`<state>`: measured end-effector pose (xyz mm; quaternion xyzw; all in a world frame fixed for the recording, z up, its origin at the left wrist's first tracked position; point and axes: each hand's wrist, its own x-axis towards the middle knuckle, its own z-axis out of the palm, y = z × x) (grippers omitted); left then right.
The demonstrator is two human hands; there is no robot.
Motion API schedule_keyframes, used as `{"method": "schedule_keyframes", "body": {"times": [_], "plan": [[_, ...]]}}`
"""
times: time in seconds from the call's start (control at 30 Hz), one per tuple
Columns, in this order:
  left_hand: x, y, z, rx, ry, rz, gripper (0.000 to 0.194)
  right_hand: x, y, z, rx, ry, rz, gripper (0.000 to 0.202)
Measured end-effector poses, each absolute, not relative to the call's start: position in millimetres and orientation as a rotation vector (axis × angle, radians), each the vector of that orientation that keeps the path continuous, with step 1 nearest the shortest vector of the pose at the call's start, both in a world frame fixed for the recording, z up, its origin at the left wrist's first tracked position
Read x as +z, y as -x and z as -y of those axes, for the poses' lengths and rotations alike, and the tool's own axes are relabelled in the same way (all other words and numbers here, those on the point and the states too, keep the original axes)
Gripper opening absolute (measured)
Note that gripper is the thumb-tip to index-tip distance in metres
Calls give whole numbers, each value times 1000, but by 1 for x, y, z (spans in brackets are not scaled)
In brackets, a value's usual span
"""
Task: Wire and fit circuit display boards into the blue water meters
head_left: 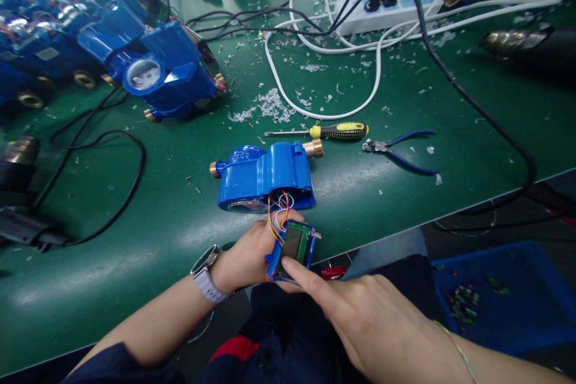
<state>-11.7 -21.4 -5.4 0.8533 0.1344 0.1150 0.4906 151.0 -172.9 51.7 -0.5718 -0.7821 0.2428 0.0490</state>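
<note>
My left hand (252, 255), with a watch at the wrist, is closed around a small circuit board with a display (294, 243) in a blue frame. A small spring sticks out from the board's right edge. Thin coloured wires run from the board into a blue water meter (267, 174) with brass threaded ends, lying on the bench just beyond. My right hand (360, 306) rests its outstretched index finger on the display's lower part. Its other fingers are curled under and partly hidden; I see nothing held in them.
Beyond the meter lie a yellow-black screwdriver (339, 131) and blue-handled cutters (400, 151). Another blue meter (175, 72) stands back left near several more. White and black cables cross around a power strip (387, 12). A blue bin (517, 312) sits below the bench edge.
</note>
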Motion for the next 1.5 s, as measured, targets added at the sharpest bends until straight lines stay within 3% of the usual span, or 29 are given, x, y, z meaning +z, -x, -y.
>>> {"method": "schedule_keyframes", "body": {"times": [0.13,0.33,0.57,0.7,0.93,1.23,1.37,1.5], "plan": [[-6,14,21,276,-2110,-363,67,49,-150,173,825,1777,2266,82],[-7,13,23,302,-2136,-443,57,45,-146,174,1054,1798,2155,74],[-9,14,26,402,-2191,-545,72,37,-141,176,1410,1710,1758,69],[-10,15,25,386,-2198,-567,84,37,-139,175,1420,1636,1591,64],[-11,14,25,452,-2206,-547,88,30,-132,180,1567,1577,1270,50],[-10,14,25,402,-2163,-607,80,31,-125,177,1979,1316,599,59],[-8,13,26,418,-2154,-608,79,31,-122,177,1970,1173,464,73],[-8,12,27,443,-2163,-619,78,33,-120,180,1925,1138,375,72]]}}
